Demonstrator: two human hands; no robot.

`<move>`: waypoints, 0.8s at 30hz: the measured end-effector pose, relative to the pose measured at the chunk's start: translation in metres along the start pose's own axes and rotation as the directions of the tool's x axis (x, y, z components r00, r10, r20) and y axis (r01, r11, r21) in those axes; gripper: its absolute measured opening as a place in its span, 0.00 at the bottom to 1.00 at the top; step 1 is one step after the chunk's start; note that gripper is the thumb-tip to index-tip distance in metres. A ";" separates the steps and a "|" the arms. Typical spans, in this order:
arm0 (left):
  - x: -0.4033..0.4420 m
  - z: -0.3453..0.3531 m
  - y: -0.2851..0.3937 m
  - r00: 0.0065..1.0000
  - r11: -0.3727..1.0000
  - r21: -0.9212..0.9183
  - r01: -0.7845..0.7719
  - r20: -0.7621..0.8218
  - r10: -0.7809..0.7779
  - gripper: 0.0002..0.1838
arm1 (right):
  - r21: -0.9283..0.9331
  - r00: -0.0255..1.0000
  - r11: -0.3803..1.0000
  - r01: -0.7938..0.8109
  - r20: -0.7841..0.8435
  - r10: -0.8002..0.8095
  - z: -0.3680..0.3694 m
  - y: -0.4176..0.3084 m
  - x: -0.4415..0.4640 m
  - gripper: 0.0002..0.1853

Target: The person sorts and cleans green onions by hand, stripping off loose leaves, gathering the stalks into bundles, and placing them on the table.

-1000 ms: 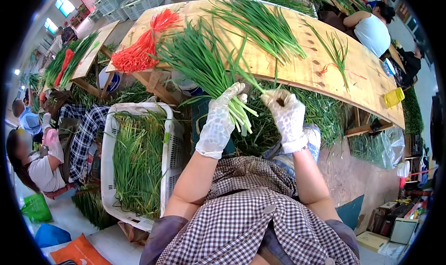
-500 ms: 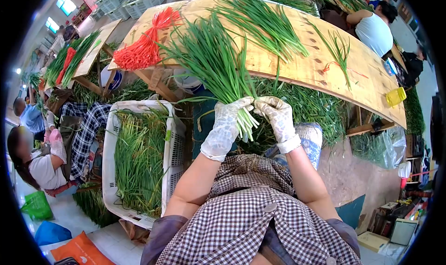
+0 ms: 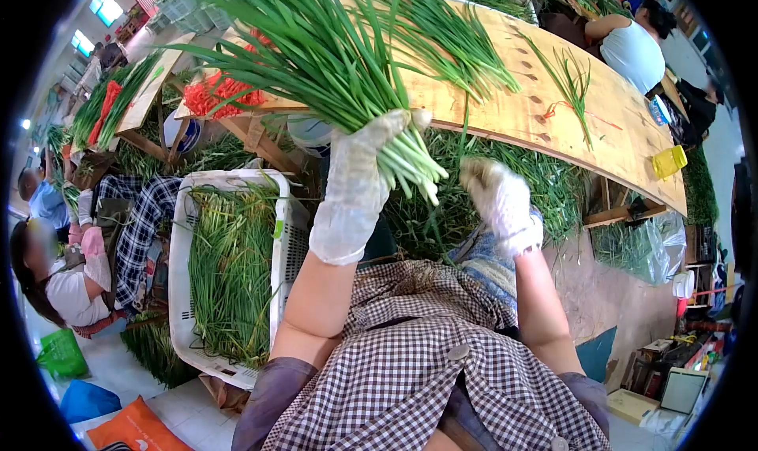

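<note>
My left hand [image 3: 355, 174], in a pale glove, is wrapped round a bunch of garlic chives [image 3: 335, 68] near its white stem ends. The leaves fan up and left over the table. My right hand [image 3: 501, 202], gloved and slightly blurred, hangs to the right of the stem ends, apart from them. Its fingers are curled closed; whatever they may hold is hidden. Behind the bunch, partly covered by leaves, lies a pile of red ties [image 3: 217, 95]. Another heap of chives [image 3: 450, 44] rests on the wooden table [image 3: 624, 147].
Left of my lap stands a white crate [image 3: 183, 293] filled with greens. Loose leaves [image 3: 545, 190] are heaped under the table. A few chives [image 3: 575, 95] with a red tie and a yellow cup [image 3: 669, 163] sit on the right. Other people work at left and far right.
My left hand has raised the chives up and toward the table, covering part of the red ties. My right hand has separated from the stems and moved right and slightly down.
</note>
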State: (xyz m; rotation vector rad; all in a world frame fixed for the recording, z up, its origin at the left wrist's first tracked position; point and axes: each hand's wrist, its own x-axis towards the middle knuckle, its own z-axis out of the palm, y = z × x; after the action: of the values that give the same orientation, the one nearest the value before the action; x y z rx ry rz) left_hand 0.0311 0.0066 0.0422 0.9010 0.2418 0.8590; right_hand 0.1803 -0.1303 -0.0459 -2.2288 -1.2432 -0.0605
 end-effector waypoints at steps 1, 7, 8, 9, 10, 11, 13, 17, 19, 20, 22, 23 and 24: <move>0.010 0.000 -0.011 0.997 0.989 -0.147 -0.010 -0.077 -0.001 0.15 | 0.018 0.979 0.998 0.062 -0.198 -0.057 -0.011 -0.012 0.021 0.12; 0.011 -0.045 -0.058 0.875 0.815 -0.346 0.465 0.041 -0.482 0.07 | -0.511 0.970 0.857 -0.066 -0.235 -0.066 0.027 0.029 0.133 0.11; 0.010 -0.051 -0.060 0.879 0.816 -0.353 0.457 0.039 -0.475 0.07 | -0.610 0.987 0.789 -0.081 -0.157 -0.021 0.034 0.034 0.140 0.11; 0.009 -0.055 -0.058 0.884 0.796 -0.407 0.449 0.071 -0.463 0.07 | -0.609 0.987 0.789 -0.079 -0.162 -0.026 0.031 0.032 0.143 0.11; 0.009 -0.056 -0.055 0.898 0.806 -0.422 0.415 0.050 -0.436 0.07 | -0.474 0.987 0.872 -0.123 -0.149 0.058 0.022 0.024 0.144 0.11; 0.008 -0.057 -0.052 0.911 0.814 -0.437 0.382 0.028 -0.412 0.08 | -0.329 0.983 0.928 -0.174 -0.120 0.142 0.012 0.019 0.144 0.12; 0.007 -0.056 -0.049 0.914 0.849 -0.411 0.331 -0.082 -0.396 0.09 | -0.131 0.969 0.973 -0.189 -0.183 0.164 -0.016 -0.005 0.119 0.18; 0.007 -0.071 -0.067 0.890 0.900 -0.302 0.314 -0.236 -0.390 0.13 | 0.302 0.973 0.932 -0.199 -0.049 0.224 -0.014 -0.032 0.033 0.13; 0.004 -0.065 -0.074 0.850 0.906 -0.229 0.357 -0.323 -0.416 0.16 | 0.501 0.959 0.833 -0.234 -0.021 0.282 0.006 -0.033 0.000 0.09; 0.003 -0.065 -0.078 0.832 0.910 -0.159 0.383 -0.369 -0.415 0.16 | 0.521 0.966 0.822 -0.230 0.020 0.258 0.008 -0.036 -0.013 0.09; -0.001 -0.060 -0.078 0.826 0.922 -0.027 0.386 -0.435 -0.358 0.11 | 0.634 0.948 0.709 -0.310 0.148 0.281 0.019 -0.037 -0.028 0.11; -0.003 -0.058 -0.075 0.809 0.907 0.000 0.421 -0.452 -0.375 0.09 | 0.668 0.927 0.643 -0.375 0.251 0.279 0.018 -0.035 -0.029 0.11; -0.005 -0.057 -0.075 0.800 0.897 0.019 0.441 -0.461 -0.384 0.08 | 0.747 0.914 0.528 -0.404 0.305 0.268 0.018 -0.036 -0.026 0.11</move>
State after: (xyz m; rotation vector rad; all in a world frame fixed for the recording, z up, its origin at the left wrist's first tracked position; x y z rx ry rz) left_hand 0.0394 0.0121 -0.0516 0.7135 0.8761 0.6305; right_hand 0.1325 -0.1271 -0.0519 -1.6026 -0.6435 0.7158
